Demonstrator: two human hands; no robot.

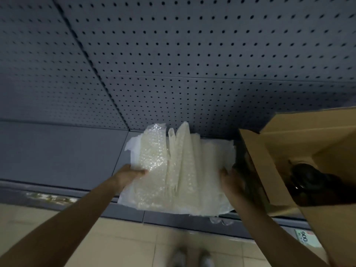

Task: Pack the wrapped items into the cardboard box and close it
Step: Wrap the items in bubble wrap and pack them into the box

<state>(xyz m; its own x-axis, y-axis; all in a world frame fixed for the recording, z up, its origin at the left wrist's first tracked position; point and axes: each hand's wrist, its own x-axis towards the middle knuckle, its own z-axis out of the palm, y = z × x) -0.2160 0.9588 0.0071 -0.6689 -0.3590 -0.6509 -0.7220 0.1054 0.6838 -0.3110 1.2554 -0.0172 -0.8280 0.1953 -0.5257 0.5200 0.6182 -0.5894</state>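
Observation:
A crumpled bundle of bubble wrap (179, 170) lies on the grey shelf (63, 149) in the middle of the view. My left hand (128, 175) grips its left edge, fingers pressed into the wrap. On the bundle's right side my right hand (232, 181) holds the other edge. What the wrap covers is hidden. To the right stands an open cardboard box (285, 143) with its flaps up, and a dark rounded item (308, 182) sits inside it.
A grey pegboard wall (192, 54) rises behind the shelf. A price label (305, 239) is stuck on the shelf's front edge at the lower right. Beige floor tiles (123, 243) and my shoes (192, 257) show below.

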